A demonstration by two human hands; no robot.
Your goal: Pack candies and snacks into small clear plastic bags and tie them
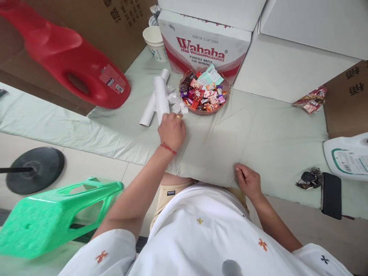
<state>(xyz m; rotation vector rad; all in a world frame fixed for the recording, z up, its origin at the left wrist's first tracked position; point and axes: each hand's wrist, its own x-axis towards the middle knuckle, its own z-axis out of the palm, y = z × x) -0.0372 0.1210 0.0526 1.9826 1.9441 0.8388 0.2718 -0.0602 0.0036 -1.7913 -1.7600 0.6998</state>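
My left hand, with a yellow ring and a red string bracelet, is closed at the near end of a white roll. Its curled fingertips are hidden, so what they grip cannot be made out. That roll crosses over a second white roll. Crumpled clear plastic lies just beyond my knuckles. Behind it to the right stands a clear pinkish bowl full of wrapped candies. My right hand rests in a loose fist at the table's front edge, with nothing visible in it.
A Wahaba-style printed carton labelled Wahaha and paper cups stand behind. Leftward are a large red jug and a green stool. Rightward lie keys, a phone, a white bottle and snack packets.
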